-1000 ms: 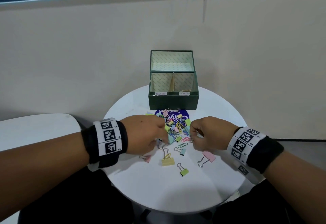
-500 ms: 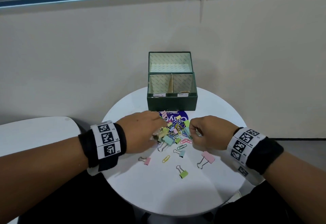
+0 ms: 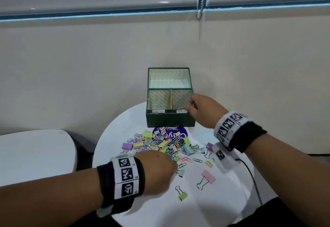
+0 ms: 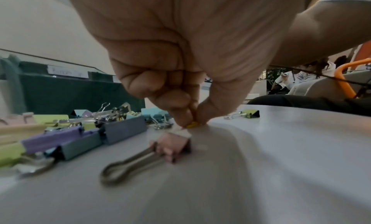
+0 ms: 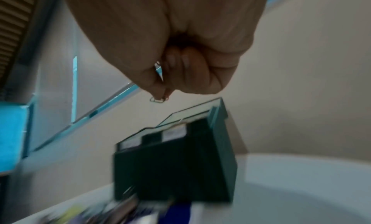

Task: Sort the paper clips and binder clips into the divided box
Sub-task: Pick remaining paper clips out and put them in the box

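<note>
A dark green divided box (image 3: 169, 119) stands open at the back of the round white table (image 3: 205, 214), with a label on each front compartment. My right hand (image 3: 190, 104) hovers at the rim of the box's right compartment; in the right wrist view my right hand (image 5: 166, 92) pinches a thin paper clip (image 5: 157, 99) above the box (image 5: 174, 164). A pile of pastel binder clips and paper clips (image 3: 160, 144) lies in front of the box. At its near edge my left hand (image 3: 175, 168) is down on the table. Its fingertips (image 4: 202, 118) pinch a yellow paper clip (image 4: 192, 125).
Loose binder clips lie nearer me: pink (image 3: 208, 176), green (image 3: 183, 195), and a small pink one (image 4: 174, 146) by my left fingers. A purple round label (image 3: 182, 133) lies under the pile. A second white table (image 3: 35, 155) is at the left. A black cable (image 3: 250, 173) trails right.
My right hand has lifted from the pile and gone forward to the box's right compartment with a paper clip. My left hand has drawn back to the pile's near edge onto the yellow paper clip.
</note>
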The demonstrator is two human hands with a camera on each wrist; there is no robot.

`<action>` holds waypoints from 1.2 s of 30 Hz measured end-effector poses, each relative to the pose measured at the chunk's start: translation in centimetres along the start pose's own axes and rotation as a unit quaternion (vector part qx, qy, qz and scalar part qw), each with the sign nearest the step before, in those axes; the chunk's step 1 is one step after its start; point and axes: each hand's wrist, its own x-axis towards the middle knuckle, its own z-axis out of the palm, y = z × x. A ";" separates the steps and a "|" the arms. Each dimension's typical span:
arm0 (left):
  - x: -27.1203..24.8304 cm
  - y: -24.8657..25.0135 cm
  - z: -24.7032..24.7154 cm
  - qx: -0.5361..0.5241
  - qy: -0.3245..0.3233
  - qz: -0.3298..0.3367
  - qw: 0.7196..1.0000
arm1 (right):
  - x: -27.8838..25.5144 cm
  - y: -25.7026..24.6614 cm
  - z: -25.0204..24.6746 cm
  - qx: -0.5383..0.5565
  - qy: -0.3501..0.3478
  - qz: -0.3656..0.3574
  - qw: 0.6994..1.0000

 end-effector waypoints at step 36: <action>4.1 -1.4 -5.2 -0.057 0.061 -0.030 0.996 | -7.4 0.2 1.1 -0.180 -0.232 -0.022 0.956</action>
